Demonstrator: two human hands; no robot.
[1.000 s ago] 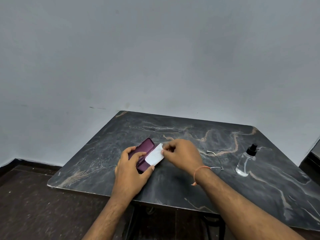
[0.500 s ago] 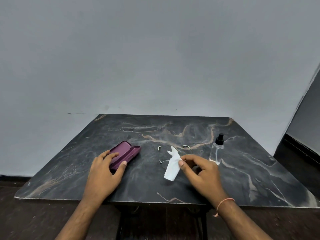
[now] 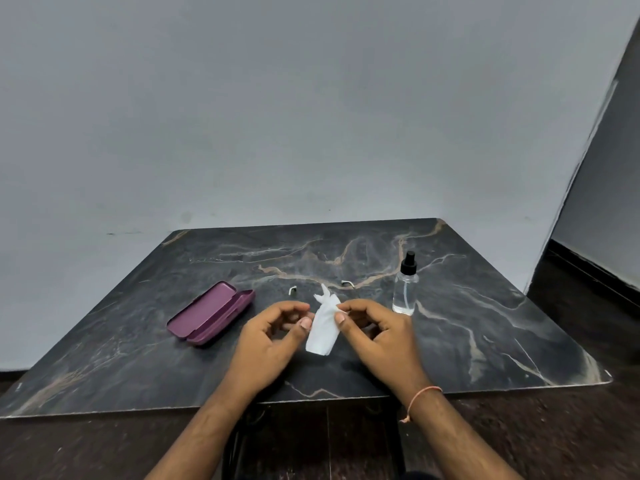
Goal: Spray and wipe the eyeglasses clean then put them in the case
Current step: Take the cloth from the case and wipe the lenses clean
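On the dark marble table (image 3: 485,334), the purple eyeglass case (image 3: 211,313) lies open at the left. My right hand (image 3: 377,341) pinches a white cloth (image 3: 323,329) between thumb and fingers, just above the table's middle. My left hand (image 3: 270,341) hovers beside the cloth with loosely curled fingers, its thumb at the cloth's left edge. The eyeglasses (image 3: 292,289) lie behind the hands. Only their two temple tips show; the lenses are hidden. A clear spray bottle (image 3: 404,292) with a black nozzle stands upright to the right.
The table's near edge (image 3: 311,400) runs just under my wrists. A grey wall rises behind the table. Dark floor lies around it.
My left hand has left the case and moved right to the cloth. My right hand has lifted the cloth slightly toward the middle. The view has shifted.
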